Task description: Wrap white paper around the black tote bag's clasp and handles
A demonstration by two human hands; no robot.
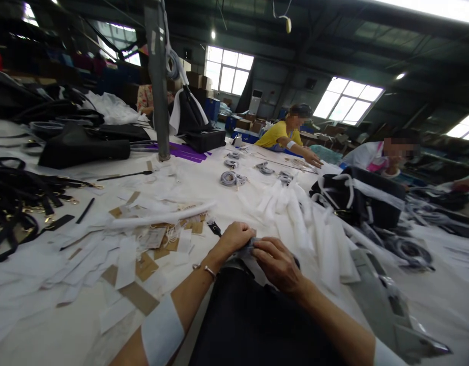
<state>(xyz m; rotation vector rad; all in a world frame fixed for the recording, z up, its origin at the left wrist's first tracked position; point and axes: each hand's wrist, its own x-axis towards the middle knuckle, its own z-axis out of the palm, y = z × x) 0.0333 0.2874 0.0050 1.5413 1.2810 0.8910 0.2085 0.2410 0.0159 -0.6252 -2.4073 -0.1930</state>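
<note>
A black bag (257, 325) fills the bottom middle, close to my body. Above its top edge, my left hand (236, 239) is closed, pinching one end of a small greyish wrapped piece (248, 246). The fingers of my right hand (276, 262) press on the same piece from the right. Whether it is a strap or a handle under thin wrapping, I cannot tell, as my fingers hide most of it. A black strap end (214, 228) with metal holes lies just beyond my left wrist.
White paper strips and brown cards (146, 266) litter the left, with black straps (32, 203) with gold clasps beyond. White foam rolls (326, 244) and a wrapped black bag (375, 193) lie right. A metal post (158, 81) rises from the table. A person in yellow (276, 136) reaches across the far side.
</note>
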